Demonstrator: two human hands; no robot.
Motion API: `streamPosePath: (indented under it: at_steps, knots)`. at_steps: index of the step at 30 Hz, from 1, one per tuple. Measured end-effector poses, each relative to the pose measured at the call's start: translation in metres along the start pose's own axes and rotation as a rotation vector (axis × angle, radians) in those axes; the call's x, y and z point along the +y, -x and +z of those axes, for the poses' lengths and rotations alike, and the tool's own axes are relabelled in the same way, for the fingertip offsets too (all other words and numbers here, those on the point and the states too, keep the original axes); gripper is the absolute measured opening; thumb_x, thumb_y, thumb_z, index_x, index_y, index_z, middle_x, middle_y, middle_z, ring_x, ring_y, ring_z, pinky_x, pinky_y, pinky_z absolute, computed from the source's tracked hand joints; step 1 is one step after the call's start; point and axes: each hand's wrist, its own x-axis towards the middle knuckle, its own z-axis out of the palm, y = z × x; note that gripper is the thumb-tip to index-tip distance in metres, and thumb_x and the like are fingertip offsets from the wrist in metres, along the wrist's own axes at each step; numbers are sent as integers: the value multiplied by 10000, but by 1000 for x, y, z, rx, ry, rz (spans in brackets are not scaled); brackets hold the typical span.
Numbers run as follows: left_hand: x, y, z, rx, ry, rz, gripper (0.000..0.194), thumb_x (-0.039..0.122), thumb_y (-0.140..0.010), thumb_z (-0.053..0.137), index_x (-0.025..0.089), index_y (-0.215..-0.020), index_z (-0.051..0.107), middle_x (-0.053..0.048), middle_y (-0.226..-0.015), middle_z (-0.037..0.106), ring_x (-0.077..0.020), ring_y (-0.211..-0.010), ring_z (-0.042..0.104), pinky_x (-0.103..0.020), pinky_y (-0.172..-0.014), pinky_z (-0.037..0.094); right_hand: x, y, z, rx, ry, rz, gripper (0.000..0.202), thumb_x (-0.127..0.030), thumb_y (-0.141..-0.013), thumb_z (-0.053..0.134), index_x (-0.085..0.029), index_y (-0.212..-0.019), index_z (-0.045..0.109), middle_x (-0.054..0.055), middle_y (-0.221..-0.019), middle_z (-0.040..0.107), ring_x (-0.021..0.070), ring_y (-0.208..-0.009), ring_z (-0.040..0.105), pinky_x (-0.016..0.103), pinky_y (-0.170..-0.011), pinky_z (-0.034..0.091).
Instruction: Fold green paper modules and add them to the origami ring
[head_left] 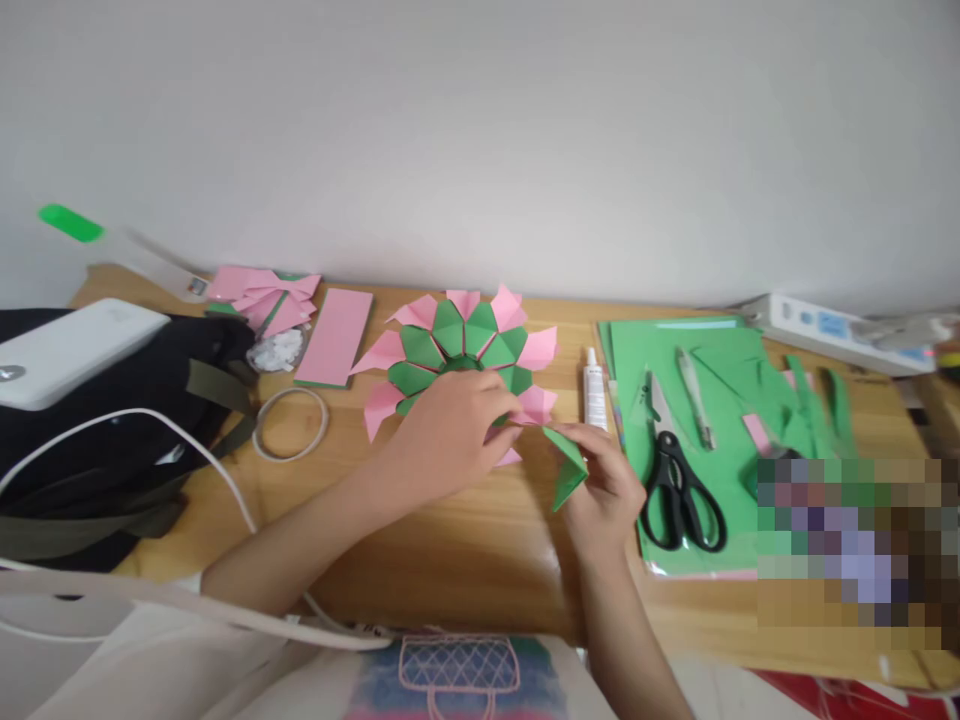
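A paper flower [429,350] lies on the desk, its folded green pieces set in a ring with pink tips pointing outward. My left hand [457,420] covers its near part. Thumb and fingers there are closed together by the pink tips; whatever they pinch is hidden. Just to the right, my right hand [606,485] grips a folded green paper piece [568,472] between thumb and fingers. This piece is tilted and apart from the desk. Behind the right hand lies a white glue tube [595,392].
Black-handled scissors [667,455] and a pen [694,395] rest on green paper sheets [739,500]. A pink paper stack [335,337], a tape roll [291,425] and folded pink pieces [270,298] lie left. A black bag [112,440] and white cable [217,465] occupy the far left.
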Motion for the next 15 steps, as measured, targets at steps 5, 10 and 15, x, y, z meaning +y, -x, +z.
streamPosePath:
  at_steps: [5, 10, 15]
  knots:
    - [1, 6, -7, 0, 40, 7, 105, 143, -876, 597, 152, -934, 685, -33, -922, 689, -196, -878, 631, -340, -778, 491, 1, 0, 1, -27, -20, 25, 299, -54, -814, 654, -274, -1012, 705, 5, -933, 726, 161, -869, 666, 291, -752, 540]
    - [-1, 22, -17, 78, 36, 19, 127, 152, -923, 548, 163, -991, 654, -27, -997, 705, -175, -973, 635, -323, -846, 489, 2, 1, 3, -13, -8, -8, 317, -43, -814, 646, -275, -1021, 703, 10, -951, 729, 165, -889, 675, 308, -784, 550]
    - [0, 36, -16, 146, -26, 73, 177, 190, -948, 491, 170, -926, 666, -53, -1009, 714, -189, -943, 640, -341, -801, 502, 1, -1, 2, -6, 44, -38, 312, -59, -825, 625, -277, -1031, 711, 18, -951, 743, 181, -901, 687, 329, -786, 562]
